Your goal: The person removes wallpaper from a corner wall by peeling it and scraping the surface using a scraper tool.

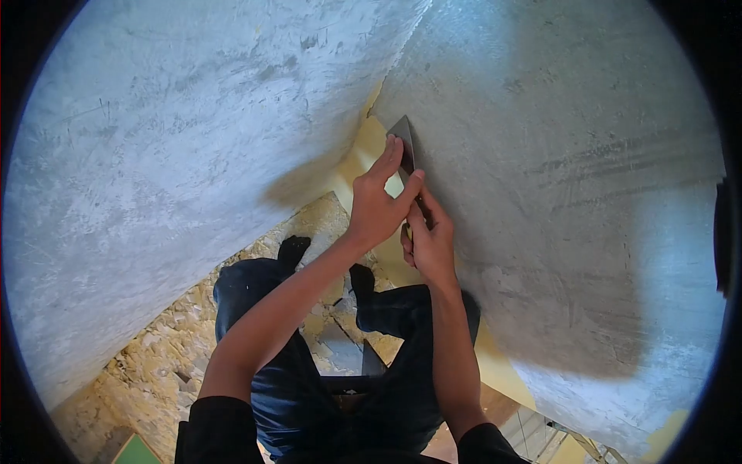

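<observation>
My right hand (430,240) is closed around the handle of a putty knife, its fingers wrapped and the palm hidden. The putty knife's grey metal blade (403,133) points up into the corner and lies against the right wall (556,147). My left hand (379,201) is on the same tool: its fingertips press together on the blade, and the thumb reaches across to the neck beside my right hand. Just left of the blade, bare yellowish wall (371,138) shows along the corner, below the edge of the grey coating.
The left wall (193,131) is grey and scratched. Flakes and yellow crumbs (158,344) cover the floor around my dark-socked feet (294,251). Between my legs lie larger grey flakes (338,344). A green-topped piece (137,451) is at the bottom left.
</observation>
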### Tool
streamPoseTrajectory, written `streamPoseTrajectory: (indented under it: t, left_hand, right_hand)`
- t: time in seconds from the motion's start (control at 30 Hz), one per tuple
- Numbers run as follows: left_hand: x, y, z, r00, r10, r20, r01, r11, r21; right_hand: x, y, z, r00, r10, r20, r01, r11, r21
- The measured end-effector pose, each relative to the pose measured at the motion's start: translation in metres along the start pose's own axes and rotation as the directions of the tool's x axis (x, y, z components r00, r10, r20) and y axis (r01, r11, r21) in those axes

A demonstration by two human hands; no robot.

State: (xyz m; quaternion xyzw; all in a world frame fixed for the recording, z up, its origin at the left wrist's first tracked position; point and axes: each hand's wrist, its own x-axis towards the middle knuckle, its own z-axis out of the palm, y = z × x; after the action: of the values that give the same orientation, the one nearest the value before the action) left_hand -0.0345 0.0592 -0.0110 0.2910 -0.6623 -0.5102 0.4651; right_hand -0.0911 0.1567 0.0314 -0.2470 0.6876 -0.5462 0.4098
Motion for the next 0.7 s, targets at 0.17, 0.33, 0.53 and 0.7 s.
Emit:
streamPoseTrajectory:
  t: [0.17,0.33,0.53,0.7]
  left_hand:
    - [-0.006,-0.009,-0.001,1.000,-0.031,0.006,0.031,0.991,-0.127]
    - [-0.002,-0.014,-0.001,0.997,0.073,0.018,-0.072,0.996,-0.053]
    - [-0.003,-0.018,-0.005,0.997,0.050,0.061,-0.047,0.998,-0.050]
    - [-0.003,-0.002,-0.013,0.992,-0.107,0.073,0.114,0.987,-0.112]
  right_hand:
    - [0.007,0.033,0.004,0.947,-0.317,-0.049,0.289,0.911,-0.295]
    - [0.010,0.038,0.008,0.968,-0.224,-0.111,0.202,0.963,-0.178]
    - [0.011,0.019,0.017,0.982,-0.154,-0.110,0.135,0.977,-0.165]
    - [0.017,0.042,0.019,0.955,-0.284,-0.086,0.263,0.944,-0.199]
